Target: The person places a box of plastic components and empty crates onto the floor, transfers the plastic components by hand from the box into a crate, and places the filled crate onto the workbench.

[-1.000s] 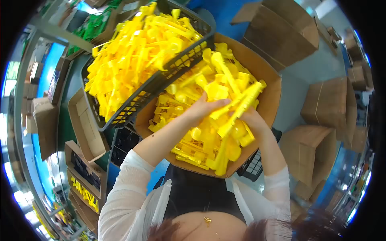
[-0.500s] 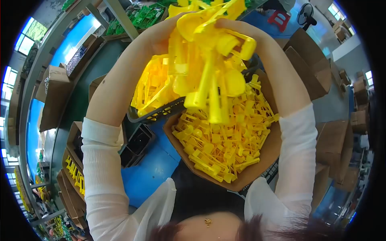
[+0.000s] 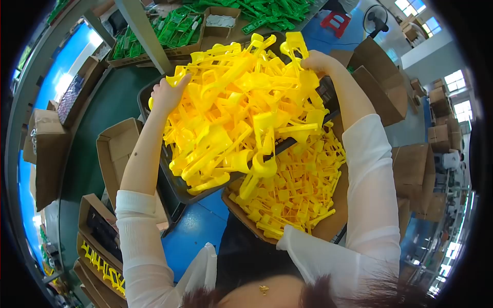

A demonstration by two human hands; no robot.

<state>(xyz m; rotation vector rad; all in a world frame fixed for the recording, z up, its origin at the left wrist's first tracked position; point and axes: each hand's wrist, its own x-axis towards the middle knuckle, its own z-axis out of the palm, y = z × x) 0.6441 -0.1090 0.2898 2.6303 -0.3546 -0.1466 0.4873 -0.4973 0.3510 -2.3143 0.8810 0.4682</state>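
A big heap of yellow plastic parts [image 3: 231,108] fills the black crate [image 3: 177,190]. At the heap's left side, my left hand [image 3: 168,95] has its thumb and fingers apart against the yellow parts. My right hand [image 3: 317,62] is at the upper right of the heap, its fingers bent around yellow parts and partly hidden by them. Below and to the right of the crate, a cardboard box [image 3: 339,203] holds more yellow parts [image 3: 295,187], lying lower than the crate's heap.
Green parts [image 3: 179,31] lie in a cardboard tray beyond the crate. An empty carton [image 3: 118,149] stands left of it, on the green table [image 3: 95,131]. Open cartons [image 3: 380,87] are at the right. A red stool [image 3: 336,23] and a fan [image 3: 376,21] stand behind.
Yellow parts that were lifted between my hands over the box now lie on the crate's heap. My hands have moved apart to the heap's two sides, and more of the crate shows.
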